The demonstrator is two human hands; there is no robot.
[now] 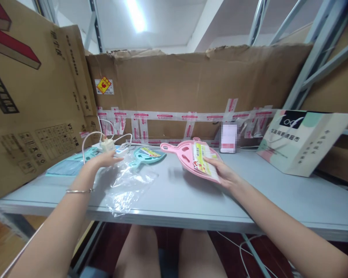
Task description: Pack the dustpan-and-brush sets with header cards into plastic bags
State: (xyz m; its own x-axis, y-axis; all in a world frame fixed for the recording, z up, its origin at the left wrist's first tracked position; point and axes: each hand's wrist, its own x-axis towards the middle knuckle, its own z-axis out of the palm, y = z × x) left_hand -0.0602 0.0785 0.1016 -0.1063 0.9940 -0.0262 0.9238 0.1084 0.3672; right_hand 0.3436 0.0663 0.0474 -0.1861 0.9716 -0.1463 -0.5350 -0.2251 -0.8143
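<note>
The right hand (224, 173) has its grip clamped on the near edge of a pink dustpan (179, 153). The fingers go under the pan and are hidden; only the thumb side shows. The pan is held tilted just above the desk (176, 200), handle pointing away to the left, with its shadow on the surface below. A printed label (201, 161) covers part of the pan. Beside the label is a white strip too small to make out.

The left hand (103, 159) lies stretched out at the top edge of a clear plastic bag (124, 187), which lies crumpled on the desk. Its fingertips merge with the plastic, so I cannot tell whether the grip is pinching the bag or only resting on it. A thin bracelet (79, 191) sits on that wrist.

Just beyond the left hand is one white plug (108, 145) with a looping white cable (87, 143). A small patch (229, 138) against the cardboard wall (191, 77) is blurred out.

There are three dustpans: one pink and two teal. One teal dustpan (146, 156) lies flat between the hands. The other (89, 153) is partly hidden behind the left hand, above a pale blue flat piece (63, 168) that I cannot identify. One paper bag (300, 143) lies on its side at the far right, well apart from the right hand.
</note>
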